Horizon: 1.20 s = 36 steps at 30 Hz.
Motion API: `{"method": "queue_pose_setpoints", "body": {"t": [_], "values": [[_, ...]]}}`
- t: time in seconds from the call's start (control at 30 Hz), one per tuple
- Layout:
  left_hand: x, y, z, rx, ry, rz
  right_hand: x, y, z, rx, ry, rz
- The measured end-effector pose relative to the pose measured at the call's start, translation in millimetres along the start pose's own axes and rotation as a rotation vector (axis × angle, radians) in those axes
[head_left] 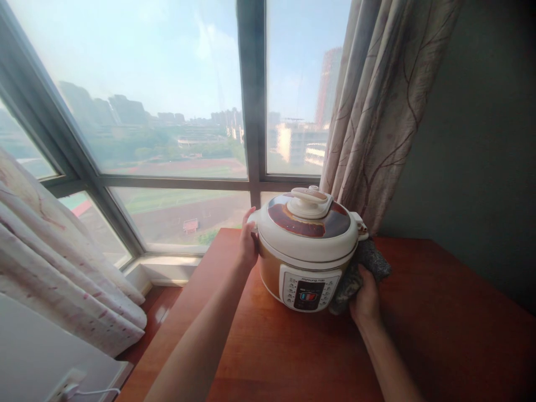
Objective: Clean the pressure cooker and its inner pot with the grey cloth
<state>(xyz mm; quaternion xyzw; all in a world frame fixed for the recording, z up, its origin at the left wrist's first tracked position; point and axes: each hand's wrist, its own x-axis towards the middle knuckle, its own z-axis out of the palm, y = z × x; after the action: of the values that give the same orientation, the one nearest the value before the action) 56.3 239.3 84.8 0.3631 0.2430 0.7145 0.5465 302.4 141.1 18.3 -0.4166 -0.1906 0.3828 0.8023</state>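
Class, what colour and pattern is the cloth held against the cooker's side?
Dark grey, mottled with lighter flecks: the cloth in the right hand, head view.

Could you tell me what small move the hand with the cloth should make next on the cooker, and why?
Probably slide the cloth up along the cooker's right side. The right hand presses it low against the body there, while the left hand braces the opposite side, so the pot looks steadied for a wiping stroke.
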Motion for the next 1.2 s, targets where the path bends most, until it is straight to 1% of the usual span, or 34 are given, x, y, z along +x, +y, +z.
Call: {"method": "queue_pose_setpoints", "body": {"t": [0.1, 0.17, 0.2, 0.23, 0.3, 0.37, 0.4, 0.43, 0.5, 0.57, 0.63, 0.7, 0.77, 0.83, 0.87, 0.93, 1.0, 1.13, 1.2], "values": [[0, -1, -1.0, 0.003, 0.001, -0.002, -33, 10, -8, -0.035, 0.081, -0.013], [0, -1, -0.8, -0.004, 0.004, -0.006, -57, 13, -11, -0.155, 0.088, -0.088], [0, -1, -0.5, -0.009, 0.006, -0.007, -67, 13, -11, -0.245, 0.058, -0.163], [0, 0, -0.2, -0.014, 0.008, -0.005, -75, 10, -9, -0.342, -0.005, -0.271], [1, 0, 0.0, -0.022, 0.008, 0.001, -83, -1, 0, -0.548, -0.213, -0.562], [1, 0, -0.6, -0.017, 0.0, 0.002, -79, -18, 16, -0.754, -0.443, -0.886], [1, -1, -1.2, -0.009, -0.005, -0.001, -73, -28, 24, -0.837, -0.498, -1.035], [2, -1, -1.8, 0.0, -0.009, -0.004, -65, -37, 32, -0.898, -0.523, -1.148], [2, -1, -2.9, 0.017, -0.015, -0.009, -48, -54, 44, -0.957, -0.553, -1.28], [2, -1, -3.2, 0.022, -0.016, -0.013, -29, -67, 52, -0.929, -0.59, -1.323], [2, 0, -2.5, 0.014, -0.016, -0.012, -10, -76, 56, -0.847, -0.616, -1.295], [1, 1, -1.0, 0.003, -0.005, -0.012, 12, -83, 58, -0.775, -0.587, -1.188], [0, 2, 0.6, 0.001, 0.011, -0.021, 37, -89, 62, -0.756, -0.479, -0.989], [0, 3, 1.9, 0.003, 0.022, -0.034, 64, -97, 67, -0.768, -0.361, -0.712], [-1, 4, 2.4, 0.003, 0.022, -0.04, 76, -101, 70, -0.776, -0.341, -0.631], [-1, 3, 2.8, -0.001, 0.019, -0.046, 97, -109, 75, -0.792, -0.347, -0.484], [0, 2, 2.7, -0.013, 0.018, -0.036, 112, -116, 79, -0.791, -0.386, -0.338], [2, 0, 1.7, -0.021, 0.035, -0.017, 126, -123, 80, -0.688, -0.461, -0.018], [3, -1, 1.3, -0.011, 0.052, -0.019, 128, -123, 78, -0.585, -0.485, 0.075]]}}
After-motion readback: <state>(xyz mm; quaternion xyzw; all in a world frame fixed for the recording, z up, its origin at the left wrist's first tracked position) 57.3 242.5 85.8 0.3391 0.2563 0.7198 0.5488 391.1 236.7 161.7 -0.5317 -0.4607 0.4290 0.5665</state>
